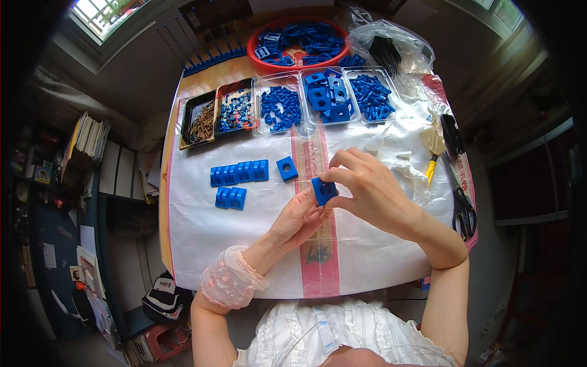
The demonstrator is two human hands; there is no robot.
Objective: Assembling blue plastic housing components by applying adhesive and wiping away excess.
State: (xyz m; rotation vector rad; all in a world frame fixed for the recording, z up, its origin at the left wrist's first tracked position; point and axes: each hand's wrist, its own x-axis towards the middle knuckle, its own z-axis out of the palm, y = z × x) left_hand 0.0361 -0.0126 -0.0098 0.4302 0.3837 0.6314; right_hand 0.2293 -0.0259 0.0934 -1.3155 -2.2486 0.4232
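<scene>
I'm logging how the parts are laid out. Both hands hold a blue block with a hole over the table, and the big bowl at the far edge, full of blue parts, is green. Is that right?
Not quite: the bowl is red, not green, as the head view shows. The rest holds: the left hand and right hand together hold a blue block with a hole over the table, and the bowl is full of blue parts.

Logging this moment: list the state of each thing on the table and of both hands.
blue block: held off the table by both hands
left hand: gripping the block from below
right hand: pinching it from above
scissors: closed, lying flat
red bowl: filled with blue parts
</scene>
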